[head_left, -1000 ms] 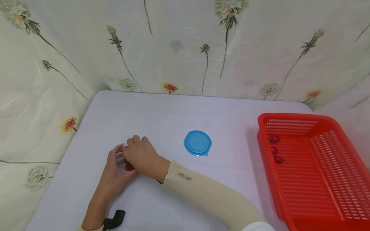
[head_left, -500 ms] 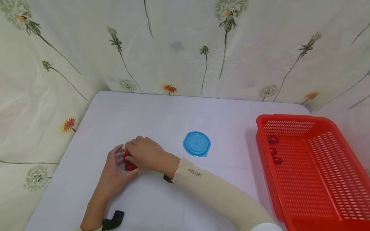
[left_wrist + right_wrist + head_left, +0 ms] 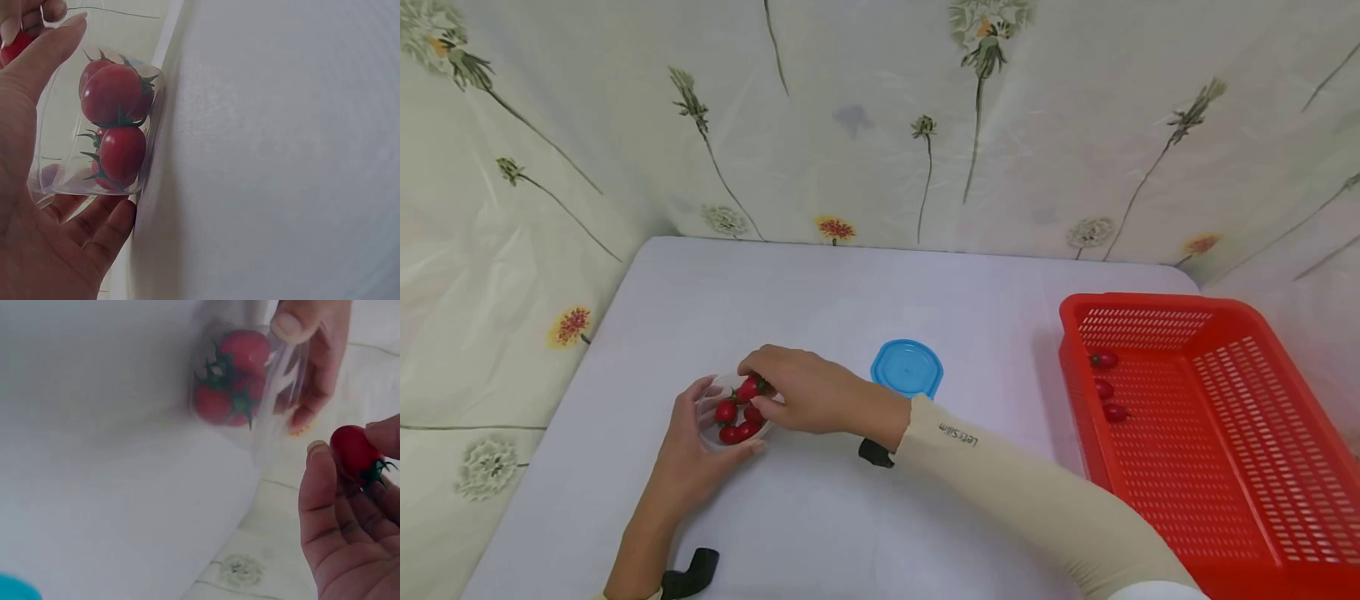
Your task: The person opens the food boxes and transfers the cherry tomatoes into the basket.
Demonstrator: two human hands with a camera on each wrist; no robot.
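Note:
My left hand point(image 3: 688, 446) curls round a clear plastic tub point(image 3: 67, 147), thumb on the near side and fingers along the far side. Several red cherry tomatoes point(image 3: 112, 94) with green calyxes lie at the bottom of the tub. Just over its opening, my right hand point(image 3: 805, 390) pinches one cherry tomato point(image 3: 351, 450) between thumb and fingertips, the green calyx turned toward the palm. In the right wrist view this tomato is outside the tub, a short way from its rim.
Behind my right forearm, a blue lid point(image 3: 907, 365) lies flat on the white table point(image 3: 820, 517). On the right stands a red slotted basket point(image 3: 1150, 305), with 3 cherry tomatoes point(image 3: 1104, 360) along its left side. A floral curtain point(image 3: 865, 167) hangs behind the table.
My right hand has moved right from over the tub, and a cherry tomato now shows between its fingers. More tomatoes in the tub have come into view. The left hand stays round the tub.

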